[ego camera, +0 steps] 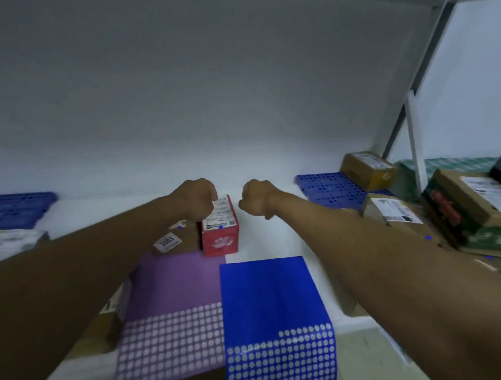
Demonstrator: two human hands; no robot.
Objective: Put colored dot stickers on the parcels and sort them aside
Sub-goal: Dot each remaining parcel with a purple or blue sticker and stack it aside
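Left hand (196,199) curls onto the small red cardboard parcel (220,229) by the white tabletop's (275,240) far edge; right hand (255,200) is fisted, holding nothing I can see.

2 blue perforated mats (327,190) (15,208) lie before a white wall (209,90).

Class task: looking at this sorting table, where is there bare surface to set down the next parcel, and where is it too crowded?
Free: the white strip between the red box and the right blue crate, and behind the box toward the wall. Crowded: the right-side parcel pile and the near edge under both sticker sheets.
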